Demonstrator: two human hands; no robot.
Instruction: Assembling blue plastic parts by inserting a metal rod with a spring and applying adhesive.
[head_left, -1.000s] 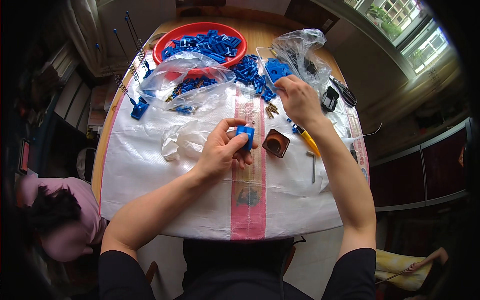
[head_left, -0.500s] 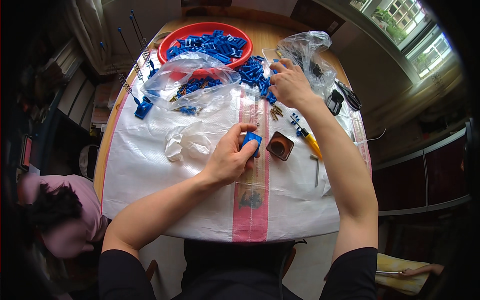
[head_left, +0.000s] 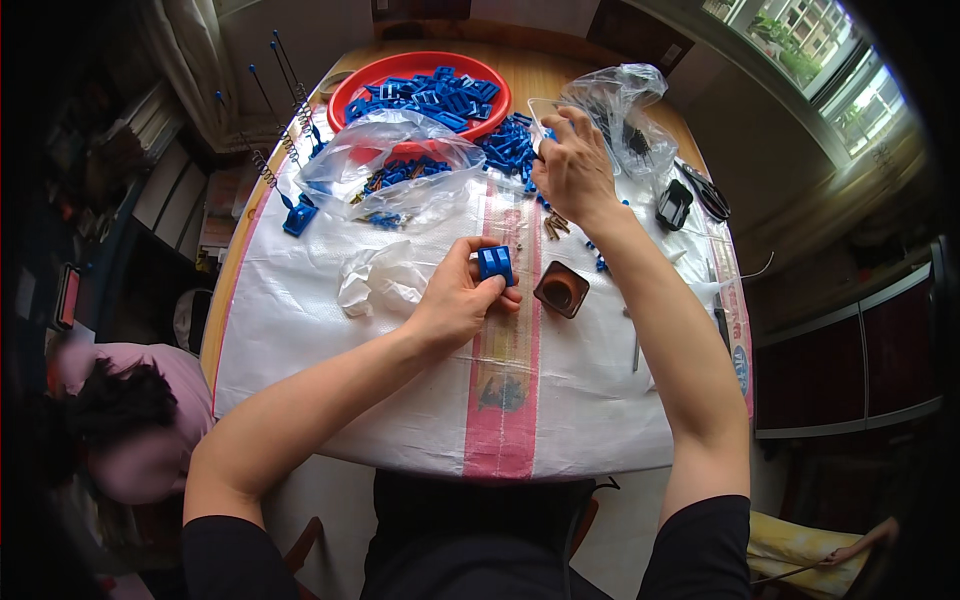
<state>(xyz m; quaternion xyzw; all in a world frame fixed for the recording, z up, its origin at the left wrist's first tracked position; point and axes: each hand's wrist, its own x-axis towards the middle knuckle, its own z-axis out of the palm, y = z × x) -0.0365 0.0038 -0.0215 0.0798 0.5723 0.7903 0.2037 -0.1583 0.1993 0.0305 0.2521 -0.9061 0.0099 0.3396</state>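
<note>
Over the last second the right hand (head_left: 572, 165) travelled away from the person, from a spot just above the small brown cup (head_left: 561, 289) and the scattered metal pins up to the loose pile of blue plastic parts (head_left: 510, 148) beside the clear bag (head_left: 625, 115) at the far end of the bench; its fingers ended curled over the edge of that pile, with a blue piece showing at the fingertips. The forearm stretched out along with it. The left hand (head_left: 455, 300) shifted only a little, and the small blue block (head_left: 495, 264) pinched in its fingers turned so that its grooved face came to show more plainly toward the camera.
</note>
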